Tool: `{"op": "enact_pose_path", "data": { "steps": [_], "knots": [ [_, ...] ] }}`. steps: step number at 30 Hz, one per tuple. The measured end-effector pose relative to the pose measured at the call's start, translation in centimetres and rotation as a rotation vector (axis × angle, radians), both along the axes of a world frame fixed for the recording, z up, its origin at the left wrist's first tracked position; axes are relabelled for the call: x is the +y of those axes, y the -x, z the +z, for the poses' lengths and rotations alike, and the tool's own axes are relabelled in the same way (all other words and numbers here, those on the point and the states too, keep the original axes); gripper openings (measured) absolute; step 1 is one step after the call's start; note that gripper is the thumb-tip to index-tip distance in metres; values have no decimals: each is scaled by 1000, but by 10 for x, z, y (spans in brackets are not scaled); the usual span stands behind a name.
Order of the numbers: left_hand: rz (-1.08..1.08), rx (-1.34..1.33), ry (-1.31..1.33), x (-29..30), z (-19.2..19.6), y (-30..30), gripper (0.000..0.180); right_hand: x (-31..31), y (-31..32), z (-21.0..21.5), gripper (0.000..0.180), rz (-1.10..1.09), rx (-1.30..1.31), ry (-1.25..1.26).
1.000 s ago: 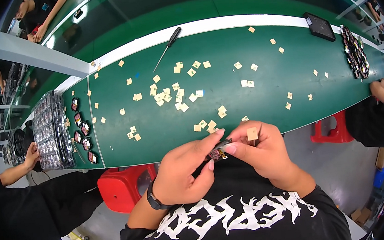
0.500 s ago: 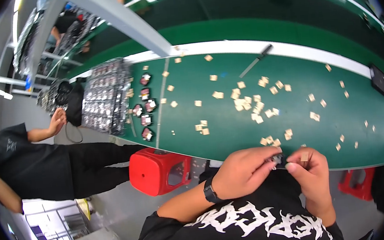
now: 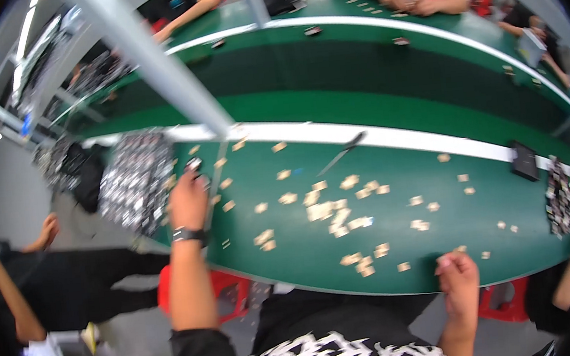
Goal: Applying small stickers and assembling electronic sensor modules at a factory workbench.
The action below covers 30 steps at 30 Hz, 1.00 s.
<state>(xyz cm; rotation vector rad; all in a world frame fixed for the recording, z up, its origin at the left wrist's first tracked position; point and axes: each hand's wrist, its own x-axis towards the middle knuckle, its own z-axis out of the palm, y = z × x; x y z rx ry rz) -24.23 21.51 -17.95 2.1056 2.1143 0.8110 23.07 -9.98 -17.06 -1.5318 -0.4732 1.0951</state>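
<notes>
My left hand (image 3: 188,201) is stretched out to the far left of the green table (image 3: 444,259). Its fingertips close on a small dark part (image 3: 194,163) beside a tray of dark and silver parts (image 3: 136,182). A watch sits on that wrist. My right hand (image 3: 458,278) rests curled in a loose fist at the table's front edge, with nothing visible in it. Several small tan pieces (image 3: 333,214) lie scattered over the table between my hands.
A grey metal post (image 3: 150,60) slants across the upper left. A screwdriver (image 3: 341,153) lies by the white strip. A dark box (image 3: 523,160) and a pile of dark parts (image 3: 560,196) are at right. Other people sit at left, right and across. A red stool (image 3: 230,289) stands below.
My hands have come apart: the left has reached out to the tray at the left with the small part, and the right has stayed at the table edge. The view has swung left.
</notes>
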Motion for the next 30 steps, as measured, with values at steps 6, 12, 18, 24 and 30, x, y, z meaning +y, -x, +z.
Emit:
{"op": "enact_pose_path", "data": {
  "steps": [6, 12, 18, 24, 30],
  "knots": [
    [15, 299, 92, 15, -5, 50, 27, 5, -25, 20, 19, -28, -44, -10],
    [41, 580, 220, 15, 15, 1, 34, -21, -141, 24, 24, -287, -685, 213],
    [-16, 586, 199, 9, 43, -34, 46, -33, -292, -16, 20, -663, -1397, 591],
    [-47, 470, 39, 2, 38, -29, 46, -12, -351, -16, 24, -638, -1488, 755],
    [-92, 407, -181, -34, 52, -55, 38, -17, -363, -12, 18, -687, -1509, 731]
  ]
}}
